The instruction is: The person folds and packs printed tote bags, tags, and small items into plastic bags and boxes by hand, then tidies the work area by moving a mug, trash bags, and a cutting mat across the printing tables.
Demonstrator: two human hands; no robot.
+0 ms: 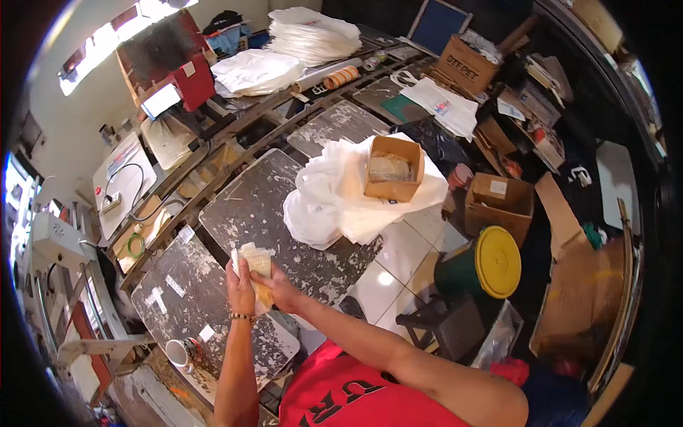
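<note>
**Both hands on a stack of slips, box off to my right**

So here's where I'm at: I've got a stack of slips (257,258) pinched between my left hand (241,286) and right hand (280,288), up over the paint-flecked boards (245,199). Landmark is the open cardboard box (391,189): the slips are to its left and closer to me, well apart from it. The box sits on some white sheets (313,205), and there's a mug (178,353) even further left of it, nearer me.

Fingers are narrow, closed on the stack; can't tell what the tips behind it are doing. I'd call this step sorting or squaring the slips. Next move, imo, calls for a steady left grip so the right can work the edges without fanning them.
</note>
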